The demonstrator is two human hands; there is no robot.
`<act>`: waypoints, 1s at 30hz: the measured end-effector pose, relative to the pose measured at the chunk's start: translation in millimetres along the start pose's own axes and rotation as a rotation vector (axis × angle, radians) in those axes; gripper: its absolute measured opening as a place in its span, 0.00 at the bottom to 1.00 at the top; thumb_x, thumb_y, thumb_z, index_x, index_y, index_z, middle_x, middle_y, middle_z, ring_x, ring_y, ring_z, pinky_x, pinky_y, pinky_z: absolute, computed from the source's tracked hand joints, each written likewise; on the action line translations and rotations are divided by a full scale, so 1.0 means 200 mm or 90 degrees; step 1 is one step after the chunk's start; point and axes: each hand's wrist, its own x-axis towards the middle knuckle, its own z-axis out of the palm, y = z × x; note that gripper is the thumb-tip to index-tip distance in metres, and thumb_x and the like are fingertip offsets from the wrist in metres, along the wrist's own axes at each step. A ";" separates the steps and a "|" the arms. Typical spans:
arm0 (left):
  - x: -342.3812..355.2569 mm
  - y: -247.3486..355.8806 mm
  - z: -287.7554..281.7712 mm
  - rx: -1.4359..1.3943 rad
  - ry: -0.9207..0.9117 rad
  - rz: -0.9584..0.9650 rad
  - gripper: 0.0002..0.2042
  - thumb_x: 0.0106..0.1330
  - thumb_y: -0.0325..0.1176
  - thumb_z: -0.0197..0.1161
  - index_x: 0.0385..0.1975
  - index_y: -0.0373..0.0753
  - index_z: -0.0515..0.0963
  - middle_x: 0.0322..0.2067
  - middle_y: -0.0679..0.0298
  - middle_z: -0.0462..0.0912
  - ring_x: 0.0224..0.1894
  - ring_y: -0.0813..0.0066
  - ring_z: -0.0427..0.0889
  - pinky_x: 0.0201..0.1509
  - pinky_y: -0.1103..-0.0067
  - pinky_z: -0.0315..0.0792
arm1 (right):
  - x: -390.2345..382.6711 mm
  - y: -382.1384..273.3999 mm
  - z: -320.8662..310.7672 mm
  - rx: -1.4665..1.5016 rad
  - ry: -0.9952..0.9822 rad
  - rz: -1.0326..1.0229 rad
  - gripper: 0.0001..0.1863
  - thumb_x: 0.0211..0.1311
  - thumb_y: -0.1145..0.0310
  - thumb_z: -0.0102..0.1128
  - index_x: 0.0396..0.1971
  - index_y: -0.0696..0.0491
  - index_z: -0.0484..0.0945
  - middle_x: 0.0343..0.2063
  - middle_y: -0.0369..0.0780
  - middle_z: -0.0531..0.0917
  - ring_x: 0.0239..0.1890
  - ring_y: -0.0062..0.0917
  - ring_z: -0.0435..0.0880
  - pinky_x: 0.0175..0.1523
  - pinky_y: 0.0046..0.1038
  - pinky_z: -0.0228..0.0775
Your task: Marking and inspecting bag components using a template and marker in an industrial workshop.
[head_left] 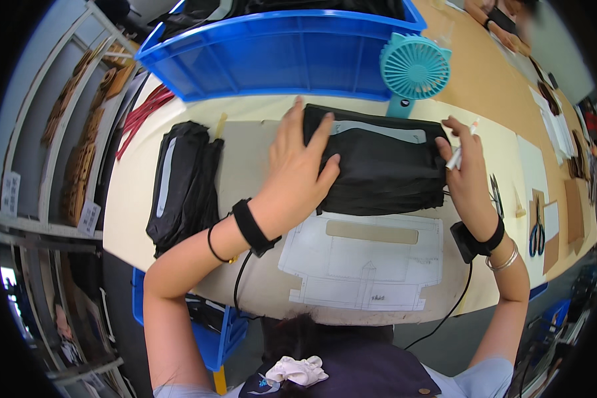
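Note:
A stack of black fabric pieces (385, 169) lies in front of me, with a pale grey strip (378, 130) across its upper part. My left hand (298, 156) rests at the stack's left edge, its fingers spread and touching the fabric. At the right edge is my right hand (467, 159), fingers bent around a white pen (454, 160) that slants up past the knuckles. Just below the stack, a white paper pattern (358, 265) with drawn lines and a long cut-out slot lies flat on a grey board (245, 159).
Another black fabric bundle (182, 186) lies at the left. A blue bin (265, 60) stands behind, beside a teal fan (414, 69). Red strips (142, 119) lie far left. Scissors (537, 235) and tweezers (496, 196) lie right. Another person's hand (507, 41) shows at the far right.

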 end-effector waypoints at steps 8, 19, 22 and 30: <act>0.00 -0.11 0.03 -0.094 -0.194 0.036 0.27 0.75 0.46 0.42 0.66 0.34 0.61 0.69 0.45 0.57 0.73 0.44 0.47 0.74 0.60 0.48 | -0.07 -0.01 0.04 0.144 -0.268 0.039 0.27 0.69 0.56 0.56 0.59 0.60 0.67 0.55 0.54 0.76 0.59 0.44 0.75 0.64 0.35 0.63; -0.32 -0.26 -0.58 -0.263 -0.111 -0.123 0.23 0.72 0.38 0.55 0.62 0.34 0.66 0.60 0.54 0.70 0.65 0.64 0.67 0.69 0.74 0.57 | -0.10 0.13 -0.13 0.236 0.048 -0.003 0.23 0.67 0.63 0.60 0.57 0.56 0.67 0.57 0.47 0.75 0.62 0.37 0.73 0.63 0.36 0.65; -0.41 -0.47 -0.70 -0.148 -0.003 -0.157 0.24 0.71 0.38 0.57 0.63 0.32 0.65 0.59 0.49 0.69 0.64 0.58 0.67 0.67 0.72 0.59 | -0.01 0.14 -0.14 0.268 0.104 -0.033 0.24 0.66 0.64 0.61 0.58 0.55 0.66 0.57 0.47 0.76 0.62 0.36 0.73 0.63 0.36 0.66; -0.74 -0.97 -0.72 -0.012 -0.095 -0.487 0.34 0.67 0.45 0.62 0.64 0.28 0.60 0.55 0.40 0.70 0.54 0.54 0.74 0.57 0.69 0.70 | 0.27 0.07 0.06 0.473 0.128 -0.060 0.41 0.57 0.62 0.71 0.63 0.61 0.55 0.63 0.56 0.64 0.66 0.40 0.67 0.65 0.36 0.65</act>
